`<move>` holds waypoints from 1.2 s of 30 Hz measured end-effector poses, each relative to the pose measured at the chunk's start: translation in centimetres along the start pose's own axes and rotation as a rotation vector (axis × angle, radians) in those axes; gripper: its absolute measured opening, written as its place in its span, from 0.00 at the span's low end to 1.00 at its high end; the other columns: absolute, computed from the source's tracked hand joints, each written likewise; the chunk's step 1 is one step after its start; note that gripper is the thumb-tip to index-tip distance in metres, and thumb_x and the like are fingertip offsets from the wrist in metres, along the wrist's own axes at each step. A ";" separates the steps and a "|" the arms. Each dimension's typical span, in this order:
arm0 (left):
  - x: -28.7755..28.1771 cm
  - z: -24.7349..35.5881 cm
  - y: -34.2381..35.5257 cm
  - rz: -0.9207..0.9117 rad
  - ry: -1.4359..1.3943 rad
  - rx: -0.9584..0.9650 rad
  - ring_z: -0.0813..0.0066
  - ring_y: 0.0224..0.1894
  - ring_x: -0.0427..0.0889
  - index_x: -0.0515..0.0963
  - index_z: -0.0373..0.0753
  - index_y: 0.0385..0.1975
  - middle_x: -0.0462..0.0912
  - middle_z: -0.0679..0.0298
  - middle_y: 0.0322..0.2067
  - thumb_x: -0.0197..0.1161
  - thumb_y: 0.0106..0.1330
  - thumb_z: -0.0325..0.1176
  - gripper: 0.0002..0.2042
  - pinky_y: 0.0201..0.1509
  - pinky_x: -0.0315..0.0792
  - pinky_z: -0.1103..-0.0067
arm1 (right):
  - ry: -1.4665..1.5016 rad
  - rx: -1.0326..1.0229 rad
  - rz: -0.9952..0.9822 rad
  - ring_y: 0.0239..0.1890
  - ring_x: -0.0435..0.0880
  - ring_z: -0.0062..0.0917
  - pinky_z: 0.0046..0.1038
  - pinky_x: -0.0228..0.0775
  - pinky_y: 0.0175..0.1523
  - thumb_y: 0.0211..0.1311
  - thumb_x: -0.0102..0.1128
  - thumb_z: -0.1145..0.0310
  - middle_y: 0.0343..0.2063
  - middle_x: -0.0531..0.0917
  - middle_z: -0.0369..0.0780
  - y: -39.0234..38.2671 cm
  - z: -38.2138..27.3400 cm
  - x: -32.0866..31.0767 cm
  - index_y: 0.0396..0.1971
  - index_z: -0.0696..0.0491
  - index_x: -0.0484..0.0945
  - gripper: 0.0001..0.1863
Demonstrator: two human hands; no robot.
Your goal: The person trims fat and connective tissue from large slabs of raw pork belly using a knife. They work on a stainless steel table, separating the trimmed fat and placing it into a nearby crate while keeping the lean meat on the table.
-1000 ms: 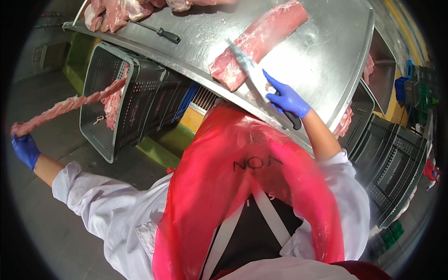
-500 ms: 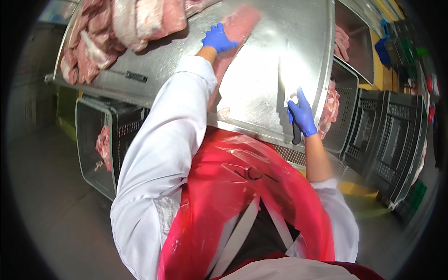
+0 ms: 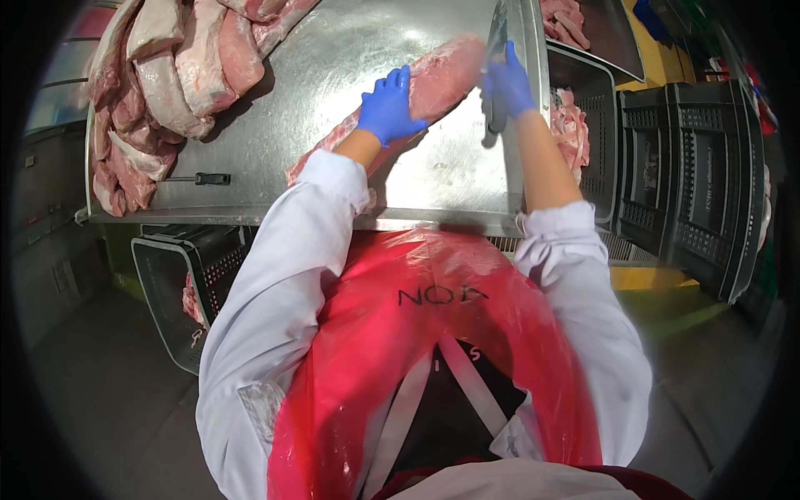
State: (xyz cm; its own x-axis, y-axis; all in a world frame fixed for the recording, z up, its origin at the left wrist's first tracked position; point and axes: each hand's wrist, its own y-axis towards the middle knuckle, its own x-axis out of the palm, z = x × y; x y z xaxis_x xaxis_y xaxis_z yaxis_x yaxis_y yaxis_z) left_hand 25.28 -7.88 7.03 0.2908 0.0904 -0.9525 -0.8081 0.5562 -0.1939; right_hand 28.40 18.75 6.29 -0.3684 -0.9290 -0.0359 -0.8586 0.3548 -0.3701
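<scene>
My left hand (image 3: 390,112), in a blue glove, grips the middle of a long pale-pink pork loin (image 3: 446,71) lying diagonally on the steel table (image 3: 317,92). My right hand (image 3: 505,92), also gloved in blue, holds a knife (image 3: 492,125) by its dark handle at the right of the loin, beside the table's edge, with the blade pointing away from me. A black-handled rod (image 3: 212,178) lies at the left, beside a pile of thick meat cuts (image 3: 179,71) that takes up the back left.
Under the left side hangs a grey crate (image 3: 150,292) with scraps. At the right are a steel bin (image 3: 608,42) of meat, a grey crate (image 3: 600,133) of trimmings and stacked dark crates (image 3: 700,192). A red plastic apron (image 3: 350,333) covers my front.
My left hand left the long meat strip over the left crate and took hold of the loin. My right hand and knife have moved up and away from me, beside the loin's far end.
</scene>
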 end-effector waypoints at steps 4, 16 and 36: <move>-0.5 -2.4 -4.0 -0.038 0.007 -0.019 0.47 0.62 0.71 0.54 0.32 0.71 0.64 0.47 0.66 0.74 0.45 0.57 0.56 0.60 0.69 0.53 | 0.107 0.072 -0.003 0.18 0.76 0.22 0.28 0.72 0.23 0.63 0.53 0.77 0.23 0.77 0.38 4.8 0.1 0.9 0.78 0.49 0.30 0.51; 0.7 -4.9 -5.3 0.041 -0.072 0.098 0.52 0.56 0.73 0.61 0.30 0.64 0.70 0.49 0.57 0.73 0.46 0.53 0.48 0.55 0.69 0.57 | -0.195 0.157 0.070 0.24 0.77 0.23 0.28 0.74 0.29 0.65 0.56 0.69 0.27 0.77 0.34 -2.4 -2.3 3.9 0.74 0.52 0.54 0.38; -3.6 1.0 7.3 0.190 -0.290 0.194 0.52 0.47 0.82 0.80 0.37 0.43 0.83 0.50 0.43 0.68 0.56 0.57 0.28 0.52 0.76 0.63 | 0.037 0.079 0.063 0.18 0.75 0.17 0.21 0.70 0.19 0.67 0.54 0.77 0.25 0.77 0.35 -16.5 -3.3 -3.7 0.78 0.42 0.49 0.42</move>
State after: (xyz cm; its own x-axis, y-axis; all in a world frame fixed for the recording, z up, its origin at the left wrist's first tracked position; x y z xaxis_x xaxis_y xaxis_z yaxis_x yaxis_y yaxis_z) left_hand 18.85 -3.28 9.27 0.3004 0.4205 -0.8561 -0.7577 0.6504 0.0537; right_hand 42.75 16.70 15.57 -0.4350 -0.9000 -0.0274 -0.8030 0.4015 -0.4404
